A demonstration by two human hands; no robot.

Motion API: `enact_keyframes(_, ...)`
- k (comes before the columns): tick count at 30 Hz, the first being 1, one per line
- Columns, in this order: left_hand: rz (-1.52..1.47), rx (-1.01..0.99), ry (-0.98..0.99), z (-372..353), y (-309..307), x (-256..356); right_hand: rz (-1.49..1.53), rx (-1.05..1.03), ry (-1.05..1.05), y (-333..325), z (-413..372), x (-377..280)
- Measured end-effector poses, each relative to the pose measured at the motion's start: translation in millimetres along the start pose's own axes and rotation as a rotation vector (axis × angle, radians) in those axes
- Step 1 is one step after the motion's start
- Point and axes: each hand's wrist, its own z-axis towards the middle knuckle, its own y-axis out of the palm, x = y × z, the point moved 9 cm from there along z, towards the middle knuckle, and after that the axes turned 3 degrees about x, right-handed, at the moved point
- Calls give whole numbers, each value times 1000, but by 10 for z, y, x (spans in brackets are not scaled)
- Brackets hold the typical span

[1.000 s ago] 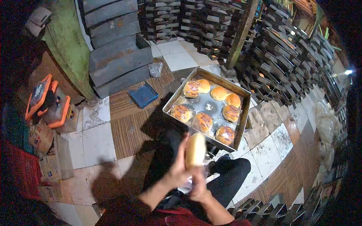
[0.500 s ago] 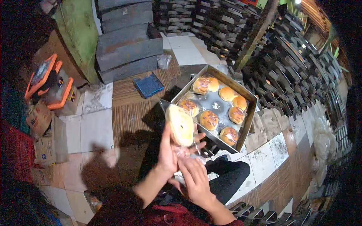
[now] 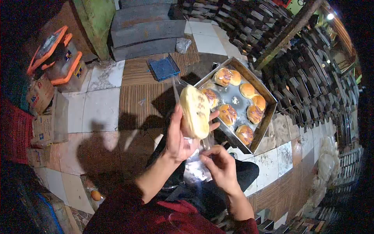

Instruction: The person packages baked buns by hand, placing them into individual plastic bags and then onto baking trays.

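Observation:
My left hand (image 3: 174, 142) is closed around a pale bun (image 3: 193, 113) with dark marks along one side. Clear plastic film (image 3: 177, 89) surrounds the bun and sticks up past its far end. Below it, my right hand (image 3: 221, 165) has thumb and finger pinched together at the lower end of the plastic. Shiny clear plastic (image 3: 196, 168) lies over my lap under both hands. Just beyond, a metal tray (image 3: 268, 124) holds several browned buns (image 3: 228, 114), some of them in clear wrapping with streaked tops.
A blue plastic basket (image 3: 164, 68) lies on the floor ahead. Dark metal trays (image 3: 150, 31) are stacked behind it, and more stacks (image 3: 296, 74) fill the right side. Orange-lidded bins (image 3: 72, 68) and cardboard boxes stand at left. One round brown item (image 3: 96, 195) lies lower left.
My right hand has moved right, away from my left palm, and now pinches the plastic. The bun is tilted differently, showing its marked side. The whole view has shifted slightly.

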Motion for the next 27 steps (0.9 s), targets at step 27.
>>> enact_keyframes(27, -72, 242, 21, 3, -182, -101, -729, -614, -360, 333, -586, -187)
